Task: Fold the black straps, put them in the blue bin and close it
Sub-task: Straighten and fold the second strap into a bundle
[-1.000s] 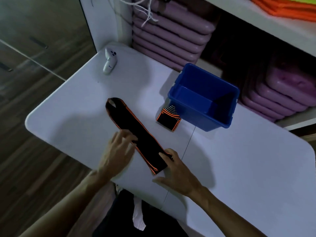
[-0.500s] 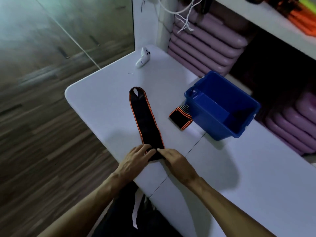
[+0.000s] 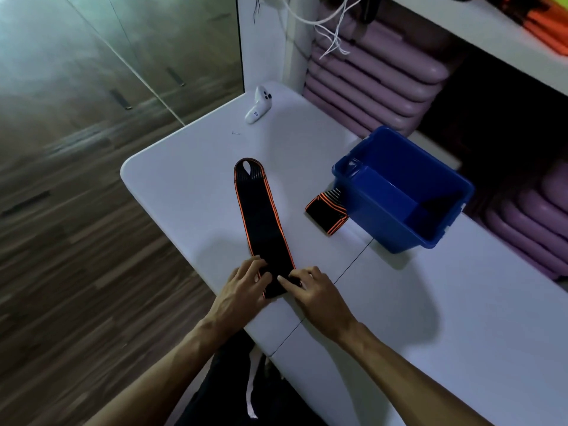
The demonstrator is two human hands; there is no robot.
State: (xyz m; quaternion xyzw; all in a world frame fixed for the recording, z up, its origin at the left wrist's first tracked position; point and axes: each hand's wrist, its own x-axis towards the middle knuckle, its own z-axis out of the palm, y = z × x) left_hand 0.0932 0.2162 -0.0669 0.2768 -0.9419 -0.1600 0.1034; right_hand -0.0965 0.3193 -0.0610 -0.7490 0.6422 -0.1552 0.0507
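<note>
Looking woven and matt: black strap (image 3: pixel 261 216). Showing glossy moulded plastic: blue bin (image 3: pixel 399 192). Appearing smooth, faintly sheened: white table (image 3: pixel 430 302). Showing wood grain: floor (image 3: pixel 76 272).

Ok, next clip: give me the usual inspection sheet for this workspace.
Surface: white table, a seam across it.
Job's things: long black strap lying flat; folded strap beside the blue bin, which is open, nothing seen inside; no lid seen.
Clutter: white controller at the far corner.
Hands: left hand and right hand press the long strap's near end.
Cables: white cords hanging behind.
Surroundings: stacked purple mats, wooden floor.
</note>
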